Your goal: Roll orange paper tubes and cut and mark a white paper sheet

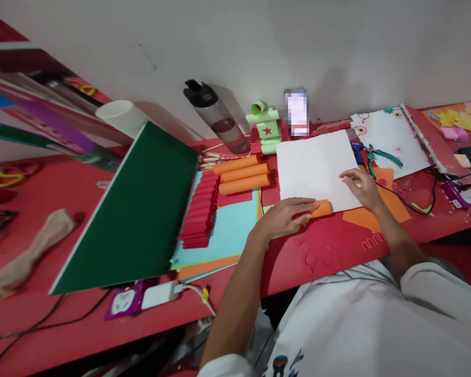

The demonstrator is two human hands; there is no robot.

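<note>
My left hand (288,215) lies over an orange paper roll (322,209) at the near edge of a white sheet (314,165), its fingers pressed on the roll. Over the right part of that sheet is my right hand (360,187), fingers loosely bent and apart, with nothing seen in them. Three more orange paper rolls (245,183) lie side by side on the left. Beside them is a row of folded red paper pieces (199,212) on light blue paper (235,225). A green paper model with a red star (269,131) stands behind the sheet.
A green board (137,214) leans at left, near a water bottle (222,123). A phone (297,112) rests against the wall. Right of the sheet are pliers (382,155), a blue glue gun (357,151) and orange paper (388,201). Power strips (127,302) and cords lie about.
</note>
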